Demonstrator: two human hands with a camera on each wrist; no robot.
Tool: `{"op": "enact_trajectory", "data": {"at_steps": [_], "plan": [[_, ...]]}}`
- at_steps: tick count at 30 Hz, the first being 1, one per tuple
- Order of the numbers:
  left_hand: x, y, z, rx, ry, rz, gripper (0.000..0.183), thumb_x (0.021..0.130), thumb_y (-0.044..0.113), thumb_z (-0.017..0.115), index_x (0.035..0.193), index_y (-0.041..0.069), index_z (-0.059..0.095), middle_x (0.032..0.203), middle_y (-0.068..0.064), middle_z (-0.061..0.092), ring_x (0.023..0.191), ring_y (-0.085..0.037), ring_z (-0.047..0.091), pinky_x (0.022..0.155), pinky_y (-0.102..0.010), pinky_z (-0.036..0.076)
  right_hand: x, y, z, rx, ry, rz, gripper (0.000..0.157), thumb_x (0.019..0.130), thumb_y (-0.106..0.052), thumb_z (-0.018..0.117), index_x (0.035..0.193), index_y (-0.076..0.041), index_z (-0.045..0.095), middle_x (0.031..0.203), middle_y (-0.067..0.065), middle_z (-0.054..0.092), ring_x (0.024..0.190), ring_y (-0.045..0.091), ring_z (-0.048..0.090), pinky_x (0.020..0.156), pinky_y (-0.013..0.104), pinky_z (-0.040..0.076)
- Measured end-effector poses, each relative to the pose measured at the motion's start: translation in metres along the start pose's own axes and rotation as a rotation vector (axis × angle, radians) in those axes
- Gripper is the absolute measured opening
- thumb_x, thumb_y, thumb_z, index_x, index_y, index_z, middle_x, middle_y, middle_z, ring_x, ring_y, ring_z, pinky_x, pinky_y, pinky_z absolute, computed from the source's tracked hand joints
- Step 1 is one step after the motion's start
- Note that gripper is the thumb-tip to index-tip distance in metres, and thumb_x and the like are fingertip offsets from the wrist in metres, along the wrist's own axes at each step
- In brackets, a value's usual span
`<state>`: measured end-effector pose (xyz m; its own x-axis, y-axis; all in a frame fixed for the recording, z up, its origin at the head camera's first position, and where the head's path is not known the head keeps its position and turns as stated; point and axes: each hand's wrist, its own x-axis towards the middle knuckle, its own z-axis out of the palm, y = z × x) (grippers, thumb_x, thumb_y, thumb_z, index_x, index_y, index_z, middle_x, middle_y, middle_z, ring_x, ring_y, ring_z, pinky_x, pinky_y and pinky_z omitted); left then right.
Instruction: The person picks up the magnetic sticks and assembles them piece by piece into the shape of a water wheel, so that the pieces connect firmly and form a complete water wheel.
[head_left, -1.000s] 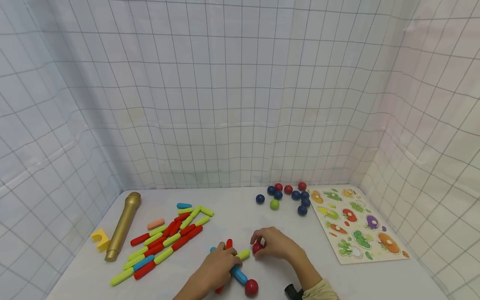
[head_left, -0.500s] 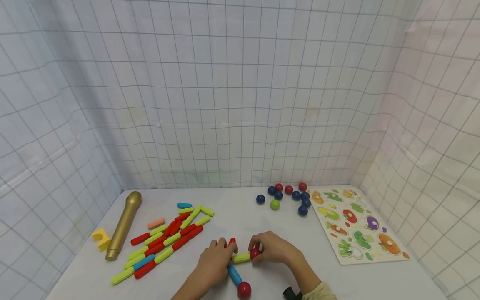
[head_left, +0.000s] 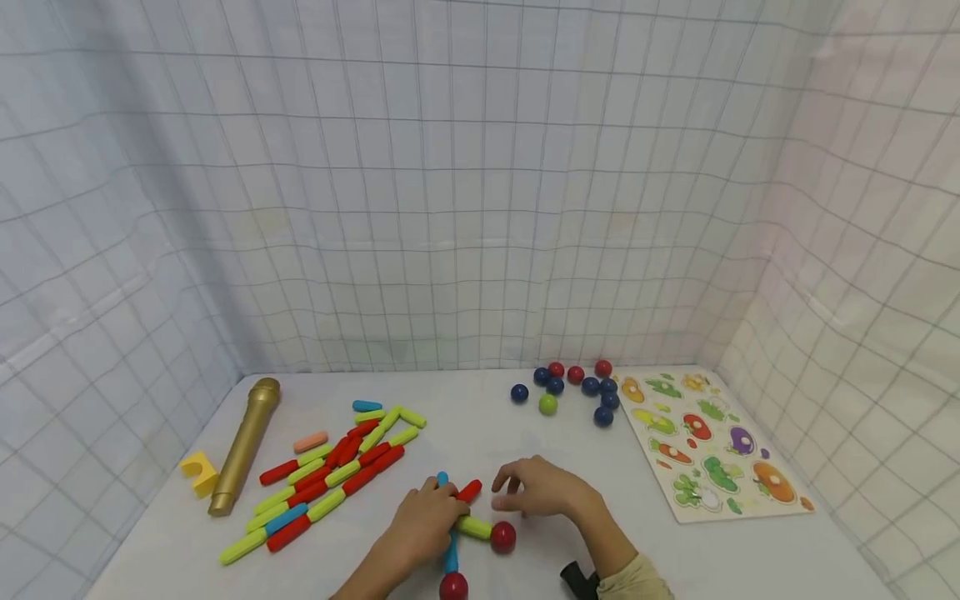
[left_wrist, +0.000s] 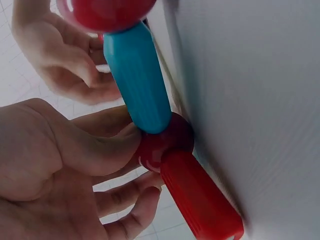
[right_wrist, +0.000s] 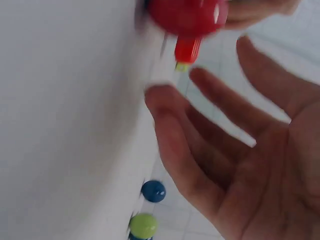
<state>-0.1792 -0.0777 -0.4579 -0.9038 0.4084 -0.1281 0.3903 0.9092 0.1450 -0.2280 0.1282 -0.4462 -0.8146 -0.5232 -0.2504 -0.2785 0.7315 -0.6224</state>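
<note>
My left hand [head_left: 426,521] pinches a dark red ball [left_wrist: 177,132], the hub of a construction of coloured sticks low over the white table. From this hub a blue stick [left_wrist: 137,75] runs toward me and ends in a red ball [head_left: 453,586]. To the right, a yellow-green stick [head_left: 474,527] bears another red ball [head_left: 503,537]. A red stick [head_left: 468,492] points up and right, and a blue tip [head_left: 442,478] shows beyond my fingers. My right hand [head_left: 543,487], fingers loosely bent and holding nothing, hovers just beyond the yellow-green stick's ball.
Red, yellow-green and blue sticks [head_left: 327,504] lie grouped at left, beside a gold tube [head_left: 246,446] and a yellow block [head_left: 199,475]. Dark blue balls [head_left: 603,417], red balls and a green ball [head_left: 548,405] sit at the back. A vegetable puzzle board [head_left: 712,450] lies right.
My right hand brought a red ball to the yellow-green stick's end and has let go of it. The construction has turned clockwise under my left hand, its blue stick's ball swinging left.
</note>
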Motion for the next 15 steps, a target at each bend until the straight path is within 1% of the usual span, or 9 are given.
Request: {"op": "enact_trajectory", "data": {"at_steps": [1, 3, 6, 8, 9, 11, 13, 15], "plan": [[0.0, 0.0, -0.001, -0.004, 0.0, 0.009, 0.025, 0.078, 0.012, 0.079, 0.102, 0.02, 0.076, 0.102, -0.003, 0.065, 0.091, -0.02, 0.05, 0.078, -0.041, 0.052, 0.006, 0.004, -0.005, -0.02, 0.053, 0.002, 0.019, 0.089, -0.027, 0.069, 0.104, -0.014, 0.07, 0.089, 0.0, 0.066, 0.075, 0.014, 0.06, 0.066, 0.029, 0.05], [0.0, 0.0, -0.002, -0.016, -0.008, 0.028, 0.024, 0.079, 0.011, 0.079, 0.1, 0.022, 0.077, 0.102, -0.001, 0.065, 0.089, -0.018, 0.048, 0.076, -0.038, 0.051, 0.02, 0.015, -0.016, -0.104, 0.205, 0.026, 0.018, 0.089, -0.023, 0.069, 0.104, -0.011, 0.07, 0.093, 0.004, 0.067, 0.081, 0.017, 0.061, 0.071, 0.033, 0.051], [0.001, 0.001, -0.003, -0.022, -0.021, 0.056, 0.025, 0.078, 0.009, 0.079, 0.098, 0.024, 0.077, 0.102, 0.001, 0.066, 0.088, -0.016, 0.047, 0.073, -0.034, 0.048, 0.042, 0.031, -0.034, -0.223, 0.443, 0.12, 0.019, 0.087, -0.014, 0.067, 0.105, -0.009, 0.07, 0.102, 0.01, 0.065, 0.089, 0.023, 0.061, 0.079, 0.04, 0.052], [0.001, 0.002, -0.002, -0.022, -0.029, 0.071, 0.027, 0.078, 0.008, 0.079, 0.098, 0.026, 0.078, 0.103, 0.002, 0.066, 0.088, -0.016, 0.047, 0.072, -0.032, 0.047, 0.054, 0.041, -0.043, -0.26, 0.551, 0.171, 0.023, 0.086, -0.009, 0.067, 0.108, -0.007, 0.07, 0.109, 0.014, 0.063, 0.091, 0.027, 0.062, 0.083, 0.044, 0.053], [0.0, 0.002, -0.002, -0.022, -0.03, 0.077, 0.028, 0.077, 0.008, 0.079, 0.097, 0.027, 0.078, 0.104, 0.002, 0.067, 0.088, -0.015, 0.048, 0.072, -0.032, 0.047, 0.058, 0.044, -0.047, -0.272, 0.581, 0.187, 0.026, 0.085, -0.008, 0.066, 0.111, -0.007, 0.069, 0.112, 0.016, 0.062, 0.091, 0.029, 0.062, 0.083, 0.045, 0.053], [-0.001, 0.003, -0.001, -0.016, -0.027, 0.089, 0.029, 0.076, 0.008, 0.08, 0.097, 0.028, 0.078, 0.104, 0.003, 0.067, 0.088, -0.015, 0.048, 0.072, -0.031, 0.048, 0.064, 0.049, -0.052, -0.287, 0.599, 0.198, 0.029, 0.085, -0.006, 0.065, 0.114, -0.006, 0.069, 0.117, 0.019, 0.061, 0.095, 0.032, 0.064, 0.086, 0.046, 0.054], [-0.001, 0.003, -0.001, -0.018, -0.024, 0.092, 0.03, 0.076, 0.007, 0.08, 0.097, 0.028, 0.078, 0.106, 0.003, 0.068, 0.089, -0.015, 0.049, 0.074, -0.031, 0.049, 0.067, 0.051, -0.054, -0.294, 0.587, 0.199, 0.029, 0.087, -0.006, 0.063, 0.116, -0.005, 0.069, 0.12, 0.019, 0.063, 0.103, 0.034, 0.063, 0.092, 0.047, 0.052], [-0.001, 0.003, -0.001, -0.019, -0.026, 0.091, 0.03, 0.076, 0.008, 0.08, 0.096, 0.029, 0.078, 0.107, 0.004, 0.068, 0.09, -0.015, 0.05, 0.076, -0.032, 0.05, 0.067, 0.053, -0.055, -0.294, 0.562, 0.204, 0.029, 0.088, -0.006, 0.063, 0.116, -0.004, 0.069, 0.119, 0.018, 0.065, 0.109, 0.034, 0.062, 0.096, 0.048, 0.05]]}}
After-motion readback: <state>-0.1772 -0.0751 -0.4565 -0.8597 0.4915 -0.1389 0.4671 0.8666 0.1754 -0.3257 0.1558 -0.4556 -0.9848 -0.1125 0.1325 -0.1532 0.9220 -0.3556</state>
